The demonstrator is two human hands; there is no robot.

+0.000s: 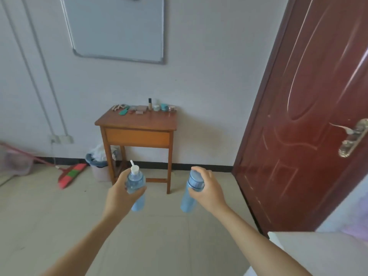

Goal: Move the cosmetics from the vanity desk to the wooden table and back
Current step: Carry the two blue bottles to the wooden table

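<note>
My left hand (pixel 121 193) grips a pale blue pump bottle (pixel 136 183) with a white nozzle, held upright in front of me. In my right hand (pixel 208 189) is a second pale blue bottle (pixel 190 191) with a blue cap, gripped near its top. Both hands are out over the floor, well short of the wooden table (pixel 137 121) that stands against the far wall. Along the table's back edge lie several cosmetics: a tall foundation bottle (pixel 150 104), a teal jar (pixel 163 107), a palette (pixel 141 109) and a green flat case (pixel 123 111).
A dark red door (pixel 310 116) stands open at the right. A bin (pixel 98 166) sits left of the table legs, a broom (pixel 70 175) lies on the floor at the left. A whiteboard (pixel 117 26) hangs above. A white surface corner (pixel 298 253) shows at the lower right.
</note>
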